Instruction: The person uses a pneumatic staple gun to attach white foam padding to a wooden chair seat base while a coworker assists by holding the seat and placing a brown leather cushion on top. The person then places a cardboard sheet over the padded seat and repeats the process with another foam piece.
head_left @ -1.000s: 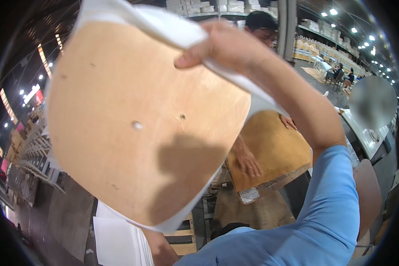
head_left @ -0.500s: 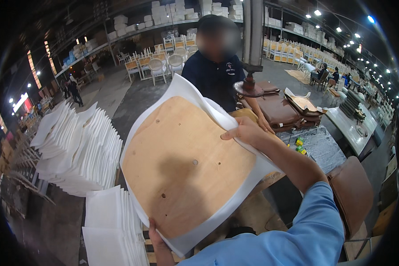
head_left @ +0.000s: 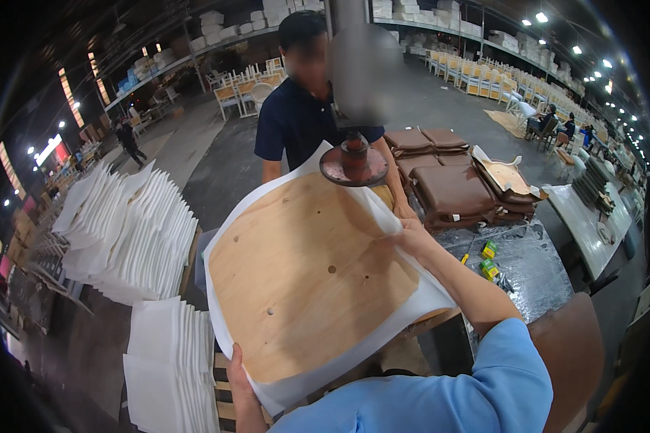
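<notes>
stacks of white foam sheets (head_left: 130,238) stand left on the floor. brown upholstered seat cushions (head_left: 451,184) pile at the dark table's (head_left: 534,267) far edge. a person in a navy shirt (head_left: 296,123) stands opposite, behind a round rusty disc (head_left: 354,164).

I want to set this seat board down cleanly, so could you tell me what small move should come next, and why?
Probably lower it a little further, level. The left hand grips the near edge and the right hand the far edge of the plywood seat board, whose white foam shows around it, tilted just under the round press disc.
</notes>
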A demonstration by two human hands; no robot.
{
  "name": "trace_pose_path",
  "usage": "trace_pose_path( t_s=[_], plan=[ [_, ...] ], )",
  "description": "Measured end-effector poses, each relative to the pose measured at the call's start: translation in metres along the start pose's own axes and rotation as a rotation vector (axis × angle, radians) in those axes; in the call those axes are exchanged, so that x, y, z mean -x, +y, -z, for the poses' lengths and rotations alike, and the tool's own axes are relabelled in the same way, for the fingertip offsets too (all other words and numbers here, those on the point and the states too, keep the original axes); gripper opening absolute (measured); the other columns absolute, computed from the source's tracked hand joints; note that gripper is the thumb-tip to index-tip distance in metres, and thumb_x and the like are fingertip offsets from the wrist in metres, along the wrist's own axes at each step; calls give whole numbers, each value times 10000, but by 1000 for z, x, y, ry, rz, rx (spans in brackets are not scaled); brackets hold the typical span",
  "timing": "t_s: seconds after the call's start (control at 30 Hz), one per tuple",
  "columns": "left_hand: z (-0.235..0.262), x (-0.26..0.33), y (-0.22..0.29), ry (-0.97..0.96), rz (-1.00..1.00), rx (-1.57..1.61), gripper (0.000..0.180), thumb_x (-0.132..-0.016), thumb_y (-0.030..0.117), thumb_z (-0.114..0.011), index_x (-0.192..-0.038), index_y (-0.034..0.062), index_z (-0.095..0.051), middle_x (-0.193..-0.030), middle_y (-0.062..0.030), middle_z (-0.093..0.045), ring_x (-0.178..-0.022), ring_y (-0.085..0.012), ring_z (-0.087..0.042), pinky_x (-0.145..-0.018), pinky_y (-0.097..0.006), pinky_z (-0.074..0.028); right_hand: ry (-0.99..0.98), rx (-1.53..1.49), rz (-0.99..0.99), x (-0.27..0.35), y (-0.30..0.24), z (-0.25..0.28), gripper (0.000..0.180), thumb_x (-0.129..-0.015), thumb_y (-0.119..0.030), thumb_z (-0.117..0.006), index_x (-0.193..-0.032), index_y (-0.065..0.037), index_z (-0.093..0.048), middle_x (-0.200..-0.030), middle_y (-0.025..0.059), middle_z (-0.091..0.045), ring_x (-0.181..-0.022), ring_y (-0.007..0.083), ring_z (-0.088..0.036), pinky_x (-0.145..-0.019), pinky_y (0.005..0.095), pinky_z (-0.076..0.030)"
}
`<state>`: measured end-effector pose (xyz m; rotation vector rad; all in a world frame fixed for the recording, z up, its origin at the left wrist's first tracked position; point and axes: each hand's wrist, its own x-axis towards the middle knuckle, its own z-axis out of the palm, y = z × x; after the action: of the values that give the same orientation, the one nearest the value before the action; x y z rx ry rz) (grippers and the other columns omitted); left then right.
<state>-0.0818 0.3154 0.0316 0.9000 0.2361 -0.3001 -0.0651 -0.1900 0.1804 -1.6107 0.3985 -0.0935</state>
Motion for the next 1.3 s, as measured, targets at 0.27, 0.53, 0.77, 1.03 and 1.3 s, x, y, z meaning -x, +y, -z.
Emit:
trace_pose_path(
  t_s=[0.27, 0.53, 0.77, 1.03, 1.3],
  plan=[
    [-51, -4, -20, -5, -69, -45, 644, -1145, 387, -611, -1628, -8, -454, -1508, -190, -656, -1292, -338, -697, -1066, -473, -589, -8, -130, -7, -5, -10, 51, 400, -828, -10, -840, -1219, 54, -780, -1097, 128, -801, -978, 220, -769, -920, 357, -574],
    [-58, -7, -12, 7, -66, -46, 619, -1165, 382, -571, -1628, -8, -442, -1495, -197, -662, -1260, -351, -712, -1057, -482, -599, -28, -112, -13, -6, -21, 53, 404, -831, -51, -862, -1210, 57, -776, -1088, 139, -807, -912, 228, -775, -899, 366, -591],
    [-57, -22, 10, -44, -71, -41, 613, -1156, 363, -600, -1621, -12, -462, -1496, -186, -666, -1284, -332, -697, -1071, -466, -587, -35, -132, 6, -16, -21, 58, 378, -837, -54, -862, -1194, 43, -781, -1066, 130, -810, -969, 217, -771, -929, 362, -577],
    [-85, -58, 18, -43, -116, -183, 602, -1140, 308, -644, -1628, 4, -466, -1492, -168, -671, -1291, -295, -693, -1066, -424, -581, -58, -169, -64, -18, -20, 93, 487, -891, -131, -854, -1324, 52, -726, -1235, 174, -789, -1088, 267, -777, -995, 411, -598],
    [-110, -96, 24, -131, 30, -166, 591, -1119, 319, -680, -1574, -24, -525, -1436, -162, -708, -1234, -282, -724, -1045, -420, -598, -308, -965, -62, 34, 72, 171, 789, -1095, -574, -631, -1621, -2, -495, -1574, 219, -619, -1375, 308, -670, -1163, 460, -549]
  ],
)
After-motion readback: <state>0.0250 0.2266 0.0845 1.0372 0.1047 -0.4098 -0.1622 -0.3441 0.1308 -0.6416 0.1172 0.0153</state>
